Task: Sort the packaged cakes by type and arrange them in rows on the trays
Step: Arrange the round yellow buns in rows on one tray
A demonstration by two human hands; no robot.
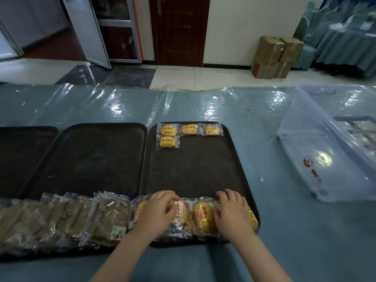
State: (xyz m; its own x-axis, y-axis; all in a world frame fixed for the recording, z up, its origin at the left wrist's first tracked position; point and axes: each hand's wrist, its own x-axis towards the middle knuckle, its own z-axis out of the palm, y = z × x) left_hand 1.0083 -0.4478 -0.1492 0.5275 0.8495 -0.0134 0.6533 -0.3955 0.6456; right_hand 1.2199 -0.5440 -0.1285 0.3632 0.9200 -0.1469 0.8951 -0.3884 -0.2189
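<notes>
Both grips, left hand [157, 208] and right hand [231, 211], are laid spread over yellow cakes [202, 217] at the right tray's [195, 169] near edge, likely to be selected for its rows.

Single head-worn view, looking forward and down over the surface [203, 102]; near edge close below (wide-angle), room floor far beyond.

Three dark trays lie side by side on a blue table; the right tray [195, 171] carries four yellow packaged cakes [168, 130] at its far edge. Both hands rest on yellow packs at the near edge, left hand [157, 210], right hand [232, 212]; brown packs [67, 216] line up leftward.
</notes>
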